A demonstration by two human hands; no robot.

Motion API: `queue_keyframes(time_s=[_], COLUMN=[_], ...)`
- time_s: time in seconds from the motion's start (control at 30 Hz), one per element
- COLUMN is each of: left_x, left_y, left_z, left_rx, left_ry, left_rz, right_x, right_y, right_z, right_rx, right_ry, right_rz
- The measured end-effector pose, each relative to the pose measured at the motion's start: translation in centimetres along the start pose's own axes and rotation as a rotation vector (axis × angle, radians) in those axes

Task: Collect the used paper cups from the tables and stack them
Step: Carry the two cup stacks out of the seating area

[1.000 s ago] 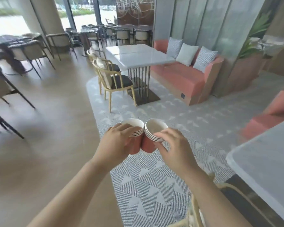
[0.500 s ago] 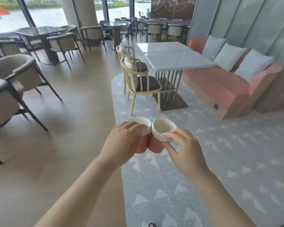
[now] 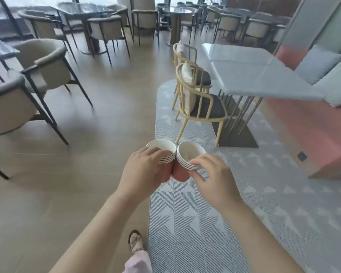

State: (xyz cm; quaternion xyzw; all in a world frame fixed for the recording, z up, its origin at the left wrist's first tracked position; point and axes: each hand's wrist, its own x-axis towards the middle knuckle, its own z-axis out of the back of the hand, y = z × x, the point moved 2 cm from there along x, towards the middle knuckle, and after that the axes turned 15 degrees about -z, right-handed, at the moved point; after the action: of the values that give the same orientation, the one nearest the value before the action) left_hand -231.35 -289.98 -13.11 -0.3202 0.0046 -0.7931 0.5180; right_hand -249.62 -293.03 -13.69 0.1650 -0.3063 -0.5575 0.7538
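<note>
I carry two short stacks of red paper cups with white insides at chest height, side by side and touching. My left hand (image 3: 141, 170) grips the left stack (image 3: 163, 149) round its side. My right hand (image 3: 215, 178) holds the right stack (image 3: 187, 152), with its fingertips at the stacked rims. Both stacks tilt slightly away from me, their mouths showing. No cups show on the white table (image 3: 250, 73) ahead on the right, nor on the dark tables (image 3: 81, 8) farther back.
Two yellow-framed chairs (image 3: 197, 99) stand at the white table on a patterned grey rug (image 3: 195, 223). A pink sofa (image 3: 311, 131) with cushions runs along the right. Beige armchairs (image 3: 18, 91) with black legs crowd the left. Wooden floor (image 3: 110, 107) lies between. My sandalled foot (image 3: 135, 241) shows below.
The view has swung left and moved forward across the room; the white table and sofa have slid to the right. Both hands keep the same hold on the cup stacks.
</note>
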Motion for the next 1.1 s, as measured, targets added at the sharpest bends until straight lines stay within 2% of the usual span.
queue_keyframes(time_s=[0.13, 0.43, 0.6, 0.8, 1.1], left_x=[5.1, 15.3, 22.2, 35.3, 53.8], left_y=[9.2, 28.3, 36.6, 47.5, 63.1], left_z=[0.1, 0.3, -2.8, -7.8, -11.8], left_rx=[0.021, 0.027, -0.006, -0.004, -0.009], left_ry=[-0.029, 0.050, 0.110, 0.141, 0.119], left_rz=[0.029, 0.040, 0.045, 0.014, 0.037], right_x=[10.0, 28.9, 38.1, 53.3, 77.9], right_y=[1.6, 3.8, 1.5, -2.5, -5.0], right_z=[-5.1, -16.4, -21.0, -25.8, -30.3], right_rx=[-0.011, 0.048, 0.034, 0.034, 0.028], right_ry=[0.012, 0.047, 0.001, 0.000, 0.115], right_rz=[0.054, 0.016, -0.035, -0.090, -0.018])
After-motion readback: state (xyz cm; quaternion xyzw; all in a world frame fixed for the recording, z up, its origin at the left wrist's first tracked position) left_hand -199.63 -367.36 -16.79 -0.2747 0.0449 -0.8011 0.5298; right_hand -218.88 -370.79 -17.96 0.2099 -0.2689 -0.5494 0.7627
